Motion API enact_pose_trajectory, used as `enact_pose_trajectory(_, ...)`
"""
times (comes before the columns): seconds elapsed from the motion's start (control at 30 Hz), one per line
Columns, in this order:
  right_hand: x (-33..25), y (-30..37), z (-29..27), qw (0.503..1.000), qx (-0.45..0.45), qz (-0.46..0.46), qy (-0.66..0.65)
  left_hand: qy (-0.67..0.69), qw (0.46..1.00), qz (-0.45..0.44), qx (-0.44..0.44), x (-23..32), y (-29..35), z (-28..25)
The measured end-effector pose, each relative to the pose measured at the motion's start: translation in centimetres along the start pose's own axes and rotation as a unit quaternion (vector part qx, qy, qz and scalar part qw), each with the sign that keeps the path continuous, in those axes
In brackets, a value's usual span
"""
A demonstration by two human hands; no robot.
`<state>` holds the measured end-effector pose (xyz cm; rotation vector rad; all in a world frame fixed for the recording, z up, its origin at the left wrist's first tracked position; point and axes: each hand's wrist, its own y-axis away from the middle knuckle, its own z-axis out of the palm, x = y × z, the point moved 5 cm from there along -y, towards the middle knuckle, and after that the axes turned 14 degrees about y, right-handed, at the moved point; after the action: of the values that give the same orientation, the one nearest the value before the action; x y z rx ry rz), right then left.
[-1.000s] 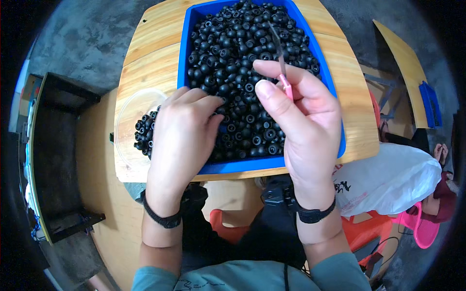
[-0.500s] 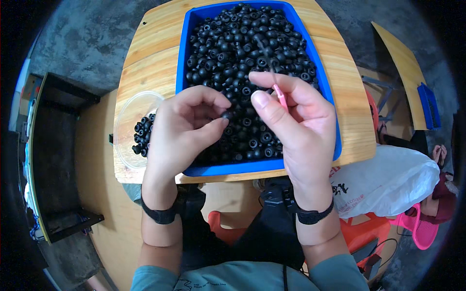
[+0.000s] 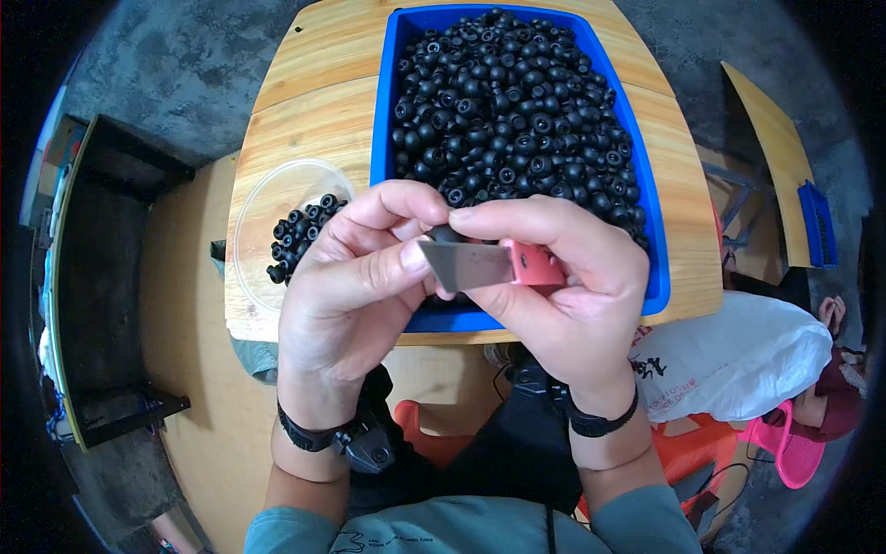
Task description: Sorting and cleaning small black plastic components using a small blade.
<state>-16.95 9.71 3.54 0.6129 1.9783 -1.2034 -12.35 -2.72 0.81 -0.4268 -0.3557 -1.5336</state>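
My left hand (image 3: 346, 277) pinches a small rounded black piece (image 3: 447, 234) between thumb and fingers, mostly hidden behind the blade. In my right hand (image 3: 581, 277) is a knife (image 3: 471, 265) with a pink handle and a wide, slanted metal blade. The blade lies across the black piece, its tip at my left thumb; whether it cuts in I cannot tell. Both hands meet over the near edge of a blue tray (image 3: 379, 120), which is heaped with many similar black pieces (image 3: 517, 111), some showing a hollow end.
Left of the tray, a clear round dish (image 3: 242, 208) holds a smaller heap of black pieces (image 3: 305, 226). All stand on a wooden table (image 3: 305, 111). A white plastic bag (image 3: 738, 355) and pink chair (image 3: 796, 452) are at right, near another person's hand (image 3: 832, 314). A dark shelf (image 3: 111, 295) stands left.
My hands have come together, and the knife has swung from pointing away over the tray to pointing left across the black piece. The view has shifted slightly.
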Motion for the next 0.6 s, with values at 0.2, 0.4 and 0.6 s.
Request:
enact_pose_trajectory(0.2,-0.9,-0.1,-0.1,0.999,-0.030,-0.019,-0.021,0.035,0.999,0.014,-0.017,0.5,0.4,0.3)
enact_pose_trajectory(0.4,-1.4,0.0,0.2,0.991,-0.038,-0.111,0.069,0.056,0.998,0.006,-0.023,0.4,0.7,-0.1)
enact_pose_trajectory(0.6,-1.7,0.0,-0.1,0.991,-0.024,-0.108,0.075,0.049,0.998,-0.001,-0.032,0.5,0.7,0.1)
